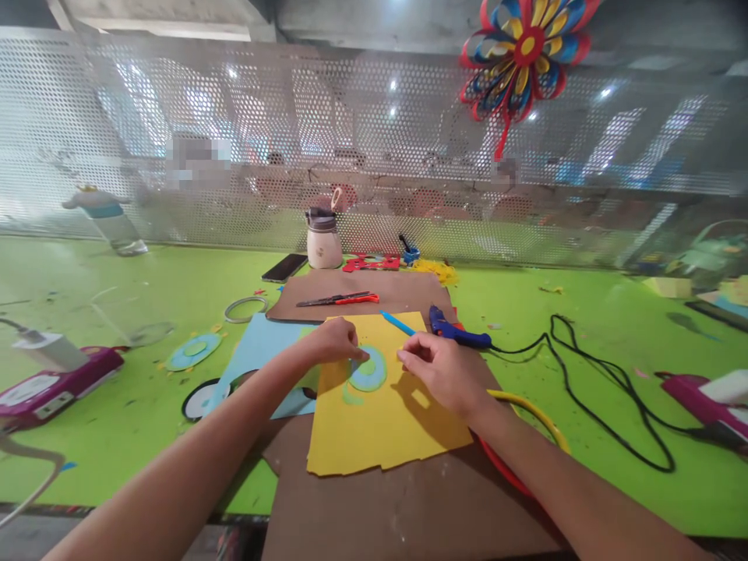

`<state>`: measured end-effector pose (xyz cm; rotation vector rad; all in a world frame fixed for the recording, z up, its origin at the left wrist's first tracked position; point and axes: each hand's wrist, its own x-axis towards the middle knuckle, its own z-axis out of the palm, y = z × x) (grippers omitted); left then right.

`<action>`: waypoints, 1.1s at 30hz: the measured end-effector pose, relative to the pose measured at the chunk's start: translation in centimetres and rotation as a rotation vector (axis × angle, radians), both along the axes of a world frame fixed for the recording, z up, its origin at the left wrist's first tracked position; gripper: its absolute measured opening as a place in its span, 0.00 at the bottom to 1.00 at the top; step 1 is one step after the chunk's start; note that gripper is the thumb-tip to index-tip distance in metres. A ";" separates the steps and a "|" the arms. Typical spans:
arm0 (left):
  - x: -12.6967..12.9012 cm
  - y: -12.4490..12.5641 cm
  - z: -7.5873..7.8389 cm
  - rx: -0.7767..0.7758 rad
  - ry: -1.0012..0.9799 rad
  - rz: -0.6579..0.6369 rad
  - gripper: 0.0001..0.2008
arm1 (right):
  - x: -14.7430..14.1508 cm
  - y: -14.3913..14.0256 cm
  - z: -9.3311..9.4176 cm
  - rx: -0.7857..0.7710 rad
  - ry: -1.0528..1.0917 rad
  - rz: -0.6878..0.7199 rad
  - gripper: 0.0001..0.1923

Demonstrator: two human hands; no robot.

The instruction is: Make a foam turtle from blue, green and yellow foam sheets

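Observation:
My left hand [336, 343] is curled, its fingertips pressed on a light blue and green paper ring [369, 375]. That ring lies on a yellow paper sheet [391, 432] with a ragged near edge. Over the sheet's right side, my right hand [441, 370] is closed in a pinch; a tiny yellow bit seems to show at its fingertips, too small to name. A blue pencil-like stick [398, 322] runs behind its knuckles, and I cannot tell whether it is held. Light blue paper [245, 351] lies under my left forearm.
Brown card [362, 499] lies beneath; scissors [342, 299] rest on it further back. A blue glue gun [459, 331] trails a black cord rightward. A jar-like bottle [323, 241] and phone [284, 268] stand behind. Leftward are a paper disc [194, 352] and power strip [61, 386].

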<state>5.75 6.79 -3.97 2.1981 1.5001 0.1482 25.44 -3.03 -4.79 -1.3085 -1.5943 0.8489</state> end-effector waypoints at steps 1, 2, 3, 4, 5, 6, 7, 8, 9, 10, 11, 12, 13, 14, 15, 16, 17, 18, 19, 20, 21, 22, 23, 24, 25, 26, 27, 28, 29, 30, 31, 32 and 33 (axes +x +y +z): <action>-0.1 0.0 0.1 -0.013 -0.027 0.006 0.13 | 0.0 0.0 0.0 -0.003 0.002 0.003 0.07; -0.1 0.0 0.1 -0.025 -0.057 0.012 0.12 | 0.0 -0.1 0.1 -0.006 0.005 0.005 0.07; -0.2 -0.1 0.2 -0.036 -0.088 0.018 0.12 | 0.0 -0.1 0.2 -0.008 0.007 0.005 0.07; -0.2 -0.1 0.2 -0.048 -0.121 0.025 0.11 | -0.1 -0.2 0.3 -0.010 0.006 -0.001 0.07; -0.3 -0.2 0.2 -0.060 -0.157 0.031 0.11 | -0.1 -0.2 0.5 -0.016 0.000 -0.013 0.06; -0.3 -0.2 0.3 -0.073 -0.196 0.037 0.11 | -0.1 -0.3 0.7 -0.025 -0.009 -0.032 0.06; -0.3 -0.3 0.3 -0.089 -0.236 0.042 0.11 | -0.2 -0.3 0.8 -0.037 -0.019 -0.054 0.06; -0.4 -0.3 0.3 -0.105 -0.280 0.047 0.11 | -0.2 -0.2 0.9 -0.048 -0.025 -0.074 0.06; -0.4 -0.3 0.4 -0.124 -0.326 0.052 0.12 | -0.2 -0.2 0.9 -0.058 -0.024 -0.090 0.06; -0.5 -0.4 0.4 -0.145 -0.374 0.058 0.12 | -0.2 -0.1 0.9 -0.068 -0.014 -0.098 0.06; -0.6 -0.5 0.5 -0.170 -0.423 0.065 0.12 | -0.2 0.0 0.8 -0.074 0.006 -0.098 0.06; -0.7 -0.5 0.6 -0.198 -0.473 0.075 0.13 | -0.2 0.1 0.6 -0.080 0.031 -0.093 0.07; -0.8 -0.6 0.8 -0.225 -0.526 0.085 0.13 | -0.2 0.2 0.4 -0.086 0.057 -0.081 0.07; -0.9 -0.7 0.9 -0.251 -0.580 0.098 0.13 | -0.2 0.2 0.2 -0.092 0.085 -0.066 0.07; -1.1 -0.7 1.1 -0.276 -0.637 0.113 0.13 | -0.2 0.2 0.0 -0.098 0.117 -0.046 0.08; -1.2 -0.8 1.3 -0.298 -0.695 0.129 0.13 | -0.2 0.2 -0.1 -0.105 0.156 -0.027 0.08; -1.4 -0.8 1.5 -0.317 -0.754 0.146 0.14 | -0.3 0.2 -0.2 -0.111 0.195 -0.011 0.08; -1.5 -0.8 1.8 -0.335 -0.812 0.165 0.14 | -0.3 0.2 -0.2 -0.113 0.232 0.003 0.08; -1.7 -0.8 2.0 -0.351 -0.868 0.184 0.14 | -0.3 0.1 -0.1 -0.114 0.265 0.010 0.09; -1.8 -0.9 2.2 -0.365 -0.924 0.204 0.14 | -0.4 0.1 -0.1 -0.114 0.296 0.008 0.09; -2.0 -0.9 2.4 -0.373 -0.979 0.225 0.14 | -0.4 0.1 0.0 -0.115 0.323 0.003 0.09; -2.0 -1.0 2.6 -0.377 -1.034 0.244 0.14 | -0.4 0.1 0.0 -0.117 0.350 -0.006 0.09; -2.1 -1.1 2.7 -0.375 -1.089 0.263 0.13 | -0.4 0.1 0.0 -0.119 0.382 -0.015 0.09; -2.0 -1.3 2.8 -0.372 -1.142 0.279 0.13 | -0.4 0.1 0.0 -0.123 0.424 -0.020 0.10; -1.9 -1.4 2.8 -0.367 -1.191 0.293 0.13 | -0.5 0.2 0.0 -0.126 0.472 -0.021 0.10; -1.8 -1.6 2.8 -0.363 -1.234 0.307 0.13 | -0.5 0.3 0.0 -0.128 0.521 -0.017 0.10; -1.6 -1.8 2.8 -0.363 -1.272 0.319 0.12 | -0.5 0.4 0.0 -0.128 0.570 -0.013 0.11; -1.4 -2.0 2.8 -0.366 -1.304 0.332 0.12 | -0.5 0.4 -0.1 -0.129 0.616 -0.013 0.12; -1.2 -2.2 2.7 -0.370 -1.333 0.343 0.13 | -0.5 0.5 -0.1 -0.131 0.652 -0.014 0.12; -1.0 -2.3 2.6 -0.376 -1.357 0.355 0.14 | -0.6 0.5 0.0 -0.131 0.677 -0.017 0.13; -0.7 -2.5 2.5 -0.382 -1.379 0.366 0.16 | -0.6 0.5 0.0 -0.132 0.690 -0.018 0.13; -0.6 -2.7 2.4 -0.386 -1.399 0.379 0.18 | -0.6 0.5 0.1 -0.132 0.698 -0.017 0.14; -0.4 -2.8 2.2 -0.388 -1.419 0.393 0.18 | -0.7 0.4 0.1 -0.131 0.700 -0.014 0.14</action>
